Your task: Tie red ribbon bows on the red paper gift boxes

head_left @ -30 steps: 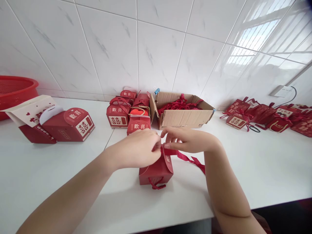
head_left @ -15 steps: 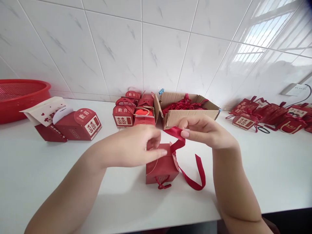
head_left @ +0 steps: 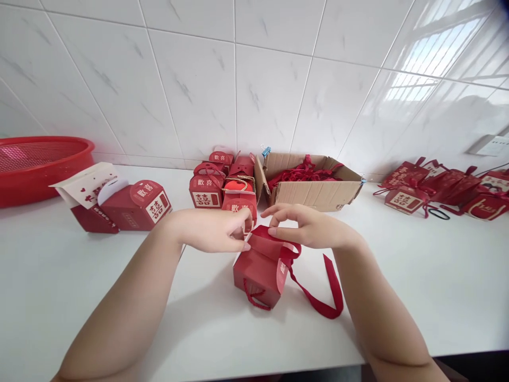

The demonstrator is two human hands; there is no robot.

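Note:
A small red gift box [head_left: 258, 275] stands on the white counter [head_left: 417, 286] in front of me, with a cord handle on its near face. A red ribbon [head_left: 318, 297] runs from its top and loops down to the counter on the right. My left hand [head_left: 214, 231] pinches the box's top flap at the left. My right hand [head_left: 306, 225] pinches the ribbon and flap at the top right. Both hands have closed fingertips over the box top.
Behind stand several finished red boxes [head_left: 222, 185] and an open cardboard carton [head_left: 310, 183] full of red ribbons. A larger red and white box [head_left: 119, 199] and a red basket [head_left: 35, 167] are at the left. Flat red boxes [head_left: 441, 188] lie at the right.
My right hand came down from holding the ribbon up to the box top. The left hand shifted to the flap's left edge. The box has turned slightly and the ribbon loop lies lower.

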